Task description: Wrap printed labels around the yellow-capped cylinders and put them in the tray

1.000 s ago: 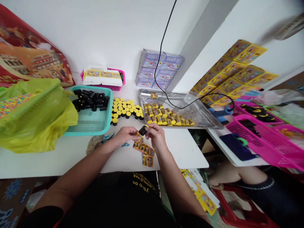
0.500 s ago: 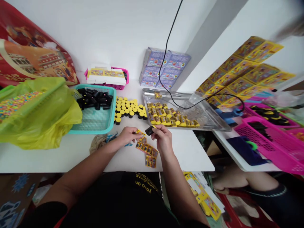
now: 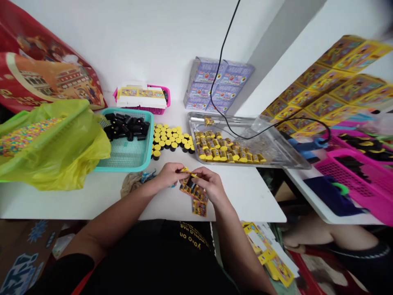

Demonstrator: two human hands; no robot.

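My left hand [image 3: 170, 175] pinches a small yellow printed label [image 3: 184, 169]. Close beside it, my right hand [image 3: 211, 183] is closed on a small black container with a yellow lid [image 3: 190, 182]. The label and the container meet between my fingertips, which partly hide both. Under my hands, more printed labels [image 3: 199, 207] lie on the white table. Beyond them stand several black containers with yellow lids [image 3: 166, 137]. Many labelled containers [image 3: 221, 150] lie in rows in a metal tray [image 3: 285, 160].
A teal basket [image 3: 132, 156] of black containers stands left, near a yellow plastic bag [image 3: 76, 153] with colourful beads. Purple boxes [image 3: 215, 82] and stacked yellow boxes [image 3: 325, 86] stand behind. A black cable [image 3: 219, 57] hangs across the tray. Pink baskets [image 3: 365, 180] and another person's leg [image 3: 319, 233] are right.
My hands have come together, bringing the label and the black container against each other. The view has shifted slightly, and the objects on the table stay put.
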